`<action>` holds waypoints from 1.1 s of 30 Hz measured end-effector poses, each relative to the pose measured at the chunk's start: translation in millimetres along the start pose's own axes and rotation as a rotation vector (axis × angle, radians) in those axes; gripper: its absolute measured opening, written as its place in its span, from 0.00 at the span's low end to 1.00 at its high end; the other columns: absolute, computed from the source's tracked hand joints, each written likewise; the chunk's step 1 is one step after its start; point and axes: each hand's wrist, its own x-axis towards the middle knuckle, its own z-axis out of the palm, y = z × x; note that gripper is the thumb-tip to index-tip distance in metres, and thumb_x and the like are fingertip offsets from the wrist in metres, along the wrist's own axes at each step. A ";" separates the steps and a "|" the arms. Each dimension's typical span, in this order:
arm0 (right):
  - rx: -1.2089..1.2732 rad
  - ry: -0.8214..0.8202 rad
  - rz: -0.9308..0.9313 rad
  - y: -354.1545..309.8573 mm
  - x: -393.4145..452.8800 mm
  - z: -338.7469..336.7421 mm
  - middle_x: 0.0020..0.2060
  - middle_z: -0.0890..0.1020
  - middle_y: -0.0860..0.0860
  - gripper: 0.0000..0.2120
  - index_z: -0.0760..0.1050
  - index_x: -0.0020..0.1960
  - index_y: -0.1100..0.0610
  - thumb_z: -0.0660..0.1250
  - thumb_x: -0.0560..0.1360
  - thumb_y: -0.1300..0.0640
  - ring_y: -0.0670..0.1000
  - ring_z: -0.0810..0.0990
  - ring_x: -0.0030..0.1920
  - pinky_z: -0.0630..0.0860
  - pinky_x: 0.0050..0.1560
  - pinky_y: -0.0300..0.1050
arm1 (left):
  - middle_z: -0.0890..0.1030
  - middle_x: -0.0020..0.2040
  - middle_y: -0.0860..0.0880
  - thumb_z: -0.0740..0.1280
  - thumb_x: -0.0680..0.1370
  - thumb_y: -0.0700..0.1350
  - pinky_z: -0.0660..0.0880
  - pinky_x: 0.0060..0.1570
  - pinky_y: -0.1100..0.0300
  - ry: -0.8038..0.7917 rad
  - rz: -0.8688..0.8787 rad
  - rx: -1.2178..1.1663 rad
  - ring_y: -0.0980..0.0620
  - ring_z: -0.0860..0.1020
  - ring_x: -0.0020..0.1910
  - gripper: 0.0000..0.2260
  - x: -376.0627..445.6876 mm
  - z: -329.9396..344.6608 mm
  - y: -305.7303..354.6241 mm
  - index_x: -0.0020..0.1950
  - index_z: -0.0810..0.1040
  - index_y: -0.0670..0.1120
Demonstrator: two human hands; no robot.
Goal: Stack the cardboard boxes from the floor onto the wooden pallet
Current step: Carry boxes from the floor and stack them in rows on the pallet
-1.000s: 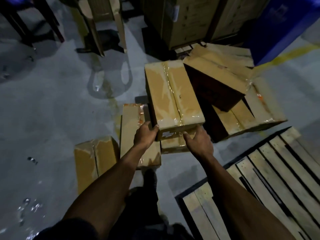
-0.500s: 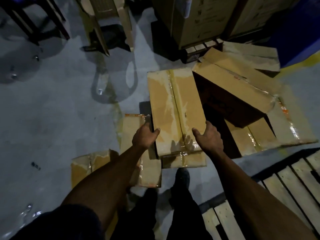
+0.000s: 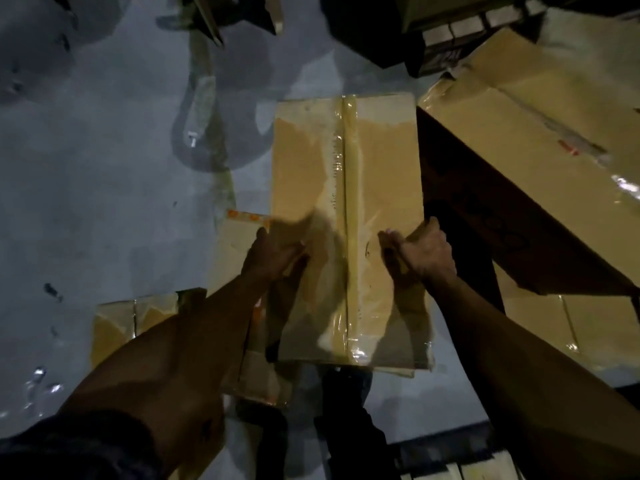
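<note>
Hands (image 3: 273, 258) (image 3: 424, 252) grip box (image 3: 346, 188); tilted carton (image 3: 540, 161) alongside

Both arms stretched out forward and down, left hand (image 3: 268, 256) clamped on the left side of the taped box (image 3: 346, 188) with thumb on top, right hand (image 3: 424, 252) curled round its right edge, dark sleeve (image 3: 79, 448) showing on the left upper arm.

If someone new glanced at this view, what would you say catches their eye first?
Most likely the taped cardboard box at the centre, gripped by the left hand at its left edge and the right hand at its right. Next, the large tilted box leaning at the right, and smaller boxes on the grey floor at lower left.
</note>
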 end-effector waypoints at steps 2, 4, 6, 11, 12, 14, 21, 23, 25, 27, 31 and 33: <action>0.059 -0.008 0.030 5.0 15.7 8.8 0.70 0.70 0.59 0.43 0.59 0.75 0.56 0.68 0.71 0.33 0.63 0.69 0.70 0.68 0.68 0.60 | 0.70 0.73 0.41 0.74 0.69 0.65 0.73 0.62 0.53 0.014 -0.055 -0.057 0.39 0.71 0.69 0.46 20.6 7.2 0.3 0.77 0.61 0.42; 0.131 -0.007 0.056 12.5 25.4 16.4 0.69 0.72 0.58 0.41 0.60 0.75 0.55 0.69 0.72 0.34 0.63 0.71 0.69 0.68 0.67 0.58 | 0.75 0.68 0.39 0.75 0.69 0.63 0.77 0.57 0.56 0.043 -0.087 -0.120 0.37 0.74 0.66 0.41 36.9 15.0 -3.7 0.73 0.68 0.40; 0.197 0.007 0.056 19.1 29.4 21.3 0.68 0.74 0.56 0.40 0.61 0.75 0.53 0.70 0.71 0.34 0.62 0.72 0.68 0.69 0.66 0.56 | 0.85 0.47 0.40 0.74 0.75 0.53 0.77 0.35 0.67 0.037 -0.110 -0.205 0.38 0.82 0.55 0.29 41.7 20.2 -10.9 0.64 0.75 0.31; 0.259 0.017 0.078 23.2 37.4 23.8 0.68 0.75 0.55 0.41 0.66 0.74 0.53 0.72 0.69 0.34 0.61 0.72 0.68 0.68 0.66 0.54 | 0.74 0.19 0.49 0.74 0.75 0.53 0.70 0.23 0.68 0.032 -0.119 -0.285 0.60 0.72 0.16 0.22 41.2 23.0 -15.8 0.51 0.80 0.32; 0.254 0.012 0.074 23.3 37.9 24.1 0.67 0.76 0.55 0.40 0.68 0.73 0.53 0.72 0.69 0.33 0.62 0.72 0.67 0.69 0.65 0.54 | 0.76 0.21 0.45 0.74 0.75 0.52 0.69 0.21 0.69 0.024 -0.108 -0.290 0.60 0.72 0.16 0.24 39.5 23.1 -14.7 0.55 0.79 0.30; 0.251 0.007 0.059 23.9 36.8 24.3 0.65 0.77 0.55 0.39 0.70 0.71 0.53 0.71 0.68 0.32 0.62 0.74 0.66 0.70 0.64 0.54 | 0.77 0.21 0.45 0.72 0.77 0.48 0.69 0.19 0.70 0.000 -0.071 -0.247 0.60 0.73 0.16 0.26 33.2 21.1 -10.7 0.62 0.75 0.27; 0.255 0.038 0.055 30.0 -3.9 13.6 0.63 0.79 0.55 0.39 0.73 0.70 0.51 0.70 0.67 0.29 0.62 0.75 0.64 0.73 0.64 0.55 | 0.81 0.26 0.53 0.72 0.78 0.49 0.73 0.24 0.68 -0.104 -0.034 -0.285 0.56 0.82 0.27 0.13 1.0 4.8 -17.3 0.47 0.80 0.39; 0.274 0.052 0.053 33.5 -27.3 7.7 0.62 0.80 0.55 0.39 0.74 0.68 0.52 0.70 0.66 0.29 0.61 0.76 0.63 0.73 0.63 0.56 | 0.81 0.28 0.52 0.72 0.77 0.53 0.74 0.26 0.66 -0.088 -0.027 -0.285 0.54 0.81 0.29 0.14 -15.3 -5.1 -20.3 0.45 0.79 0.42; 0.289 0.076 0.050 34.6 -56.8 1.2 0.60 0.81 0.54 0.37 0.75 0.66 0.52 0.70 0.67 0.29 0.61 0.77 0.62 0.73 0.63 0.54 | 0.84 0.39 0.47 0.73 0.72 0.62 0.78 0.37 0.58 -0.068 -0.008 -0.223 0.48 0.83 0.39 0.23 -32.0 -19.4 -25.4 0.49 0.80 0.42; 0.306 0.102 0.055 37.5 -85.3 -2.5 0.60 0.81 0.53 0.35 0.75 0.65 0.52 0.71 0.67 0.30 0.60 0.77 0.62 0.72 0.61 0.52 | 0.84 0.45 0.41 0.73 0.68 0.68 0.80 0.49 0.48 -0.063 0.015 -0.142 0.43 0.83 0.44 0.32 -49.5 -33.0 -32.6 0.51 0.81 0.39; 0.372 0.145 0.054 39.3 -145.6 -7.2 0.58 0.82 0.52 0.32 0.76 0.64 0.51 0.72 0.68 0.32 0.57 0.78 0.59 0.73 0.58 0.50 | 0.81 0.39 0.43 0.73 0.66 0.70 0.74 0.39 0.55 -0.018 0.052 -0.088 0.43 0.81 0.39 0.35 -86.3 -59.9 -42.0 0.49 0.79 0.37; 0.431 0.209 0.053 43.4 -205.7 -6.9 0.56 0.82 0.50 0.32 0.76 0.64 0.51 0.72 0.68 0.32 0.54 0.78 0.56 0.72 0.55 0.47 | 0.81 0.39 0.44 0.72 0.63 0.73 0.72 0.35 0.58 -0.040 0.114 -0.075 0.44 0.80 0.37 0.36 -124.8 -83.3 -56.2 0.48 0.78 0.40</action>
